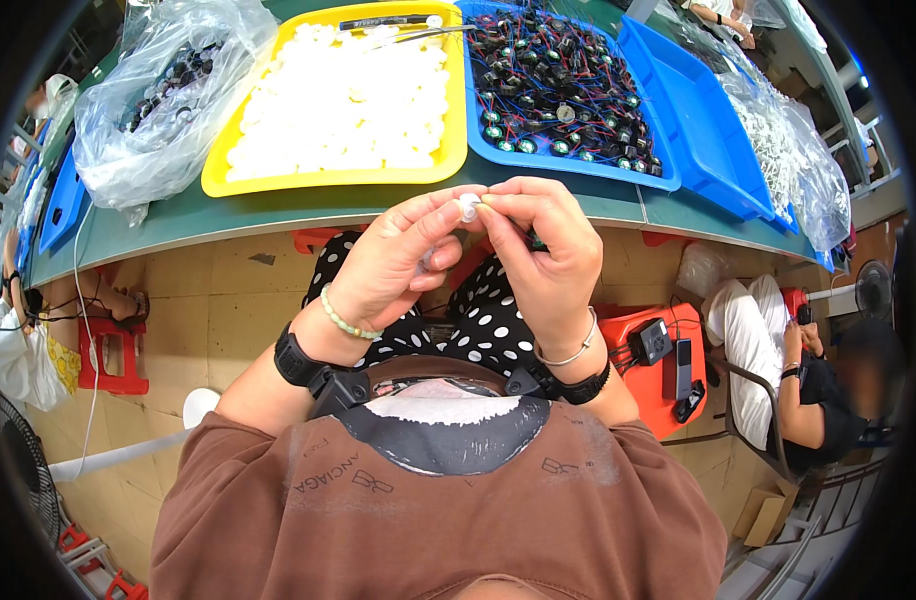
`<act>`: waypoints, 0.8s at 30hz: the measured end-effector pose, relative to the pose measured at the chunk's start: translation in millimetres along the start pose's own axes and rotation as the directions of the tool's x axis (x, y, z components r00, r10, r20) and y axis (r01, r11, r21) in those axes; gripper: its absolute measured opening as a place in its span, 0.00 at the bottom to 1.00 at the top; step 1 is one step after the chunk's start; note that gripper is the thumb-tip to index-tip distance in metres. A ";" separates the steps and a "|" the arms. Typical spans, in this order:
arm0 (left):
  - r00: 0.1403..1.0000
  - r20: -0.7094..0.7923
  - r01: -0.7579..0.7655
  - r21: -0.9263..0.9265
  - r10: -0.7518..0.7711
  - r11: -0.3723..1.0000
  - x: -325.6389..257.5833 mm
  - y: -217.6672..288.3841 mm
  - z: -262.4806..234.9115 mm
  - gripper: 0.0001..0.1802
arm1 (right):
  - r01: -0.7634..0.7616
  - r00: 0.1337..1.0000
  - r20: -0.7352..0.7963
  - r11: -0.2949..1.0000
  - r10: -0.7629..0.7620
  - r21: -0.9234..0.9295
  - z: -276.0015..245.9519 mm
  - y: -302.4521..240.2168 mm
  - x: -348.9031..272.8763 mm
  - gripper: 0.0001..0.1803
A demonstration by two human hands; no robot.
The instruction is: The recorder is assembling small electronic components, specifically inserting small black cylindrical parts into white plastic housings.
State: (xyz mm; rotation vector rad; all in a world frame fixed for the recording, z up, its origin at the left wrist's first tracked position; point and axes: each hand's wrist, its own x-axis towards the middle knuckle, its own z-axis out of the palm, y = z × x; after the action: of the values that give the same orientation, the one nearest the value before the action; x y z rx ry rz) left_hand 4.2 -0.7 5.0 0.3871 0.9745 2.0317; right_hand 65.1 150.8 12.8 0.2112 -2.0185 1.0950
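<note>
A small white plastic piece is held up between my two hands, just in front of the table edge. My left hand is closed, pinching the piece between thumb and forefinger, with the other fingers curled. From the other side, the thumb and forefinger of my right hand close on the same piece. Something dark shows under the right palm, too covered to name. Beyond my hands, a yellow tray holds many white pieces. Next to it, a blue tray is heaped with small black round parts with red and blue wires.
Tweezers and a black-handled tool lie across the yellow tray. A clear bag of black parts stands left on the green table. Another blue tray is at right. A red stool holds electronic devices; a person sits beyond it.
</note>
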 end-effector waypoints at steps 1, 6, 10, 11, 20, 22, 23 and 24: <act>1.000 0.000 -0.002 -0.001 0.002 1.000 -0.5 0.5 0.3 0.20 | 0.040 0.999 -0.011 0.999 -0.040 -0.008 0.9 1.0 0.4 0.06; 1.000 0.007 -0.016 -0.032 0.017 0.999 -0.5 1.0 -3.1 0.19 | -0.002 1.000 0.029 1.000 0.002 -0.007 -1.9 -5.0 0.5 0.07; 1.000 0.010 -0.023 -0.034 0.023 0.999 -0.1 1.0 -2.8 0.19 | -0.003 0.999 0.039 1.000 0.003 -0.003 -3.9 -6.0 1.3 0.06; 1.000 0.003 -0.016 -0.022 0.016 1.000 -0.1 1.6 -2.2 0.19 | -0.003 0.999 0.039 1.000 0.003 -0.004 -4.4 -4.7 1.3 0.06; 1.000 0.004 -0.022 -0.044 0.022 0.999 -0.3 2.0 -2.5 0.19 | -0.031 0.996 0.081 0.999 0.028 0.036 -7.4 -3.6 2.2 0.06; 1.000 0.002 -0.024 -0.048 0.024 0.999 0.0 2.0 -3.0 0.18 | -0.038 0.994 0.103 0.996 0.030 0.075 -9.4 -2.2 2.9 0.06; 1.000 0.005 -0.023 -0.042 0.023 0.999 0.2 2.0 -3.0 0.18 | -0.037 0.994 0.103 0.997 0.030 0.075 -9.4 -0.8 3.3 0.06; 1.000 0.008 -0.022 -0.036 0.022 0.999 0.4 2.1 -2.9 0.18 | -0.010 0.995 0.098 0.997 0.002 0.079 -9.2 1.1 3.7 0.06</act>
State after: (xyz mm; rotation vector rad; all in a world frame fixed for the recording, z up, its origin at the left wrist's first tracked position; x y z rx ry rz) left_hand 1.2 -2.5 4.7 0.3886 0.9310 2.0625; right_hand 67.4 159.3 17.5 0.3055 -2.0649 1.1908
